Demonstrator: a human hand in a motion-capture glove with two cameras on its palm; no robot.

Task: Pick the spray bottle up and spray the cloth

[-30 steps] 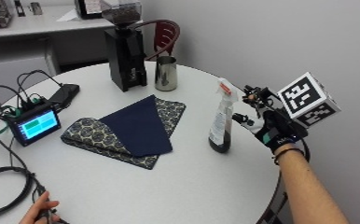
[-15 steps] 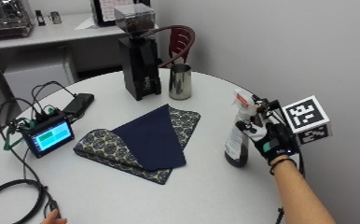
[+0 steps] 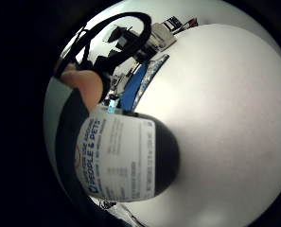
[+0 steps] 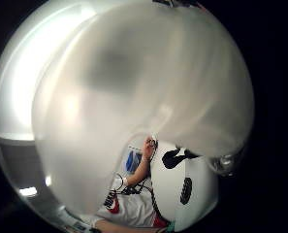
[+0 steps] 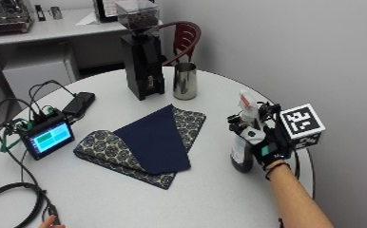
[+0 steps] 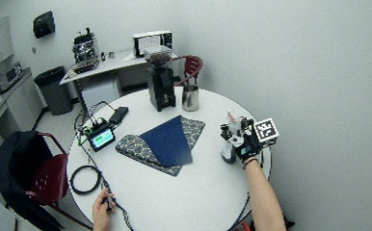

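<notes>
Dark spray bottle [image 5: 241, 151] w/ white label & white nozzle, upright on bench [image 5: 221, 199]. Gloved right hand [image 5: 267, 148]: grip curled round bottle, holding it.

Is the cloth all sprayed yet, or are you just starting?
Just starting. The gloved right hand has reached the spray bottle, which stands upright on the round table; whether the fingers have closed round it is unclear. The folded cloth lies apart from it. Lifting, aiming and spraying are left.
</notes>
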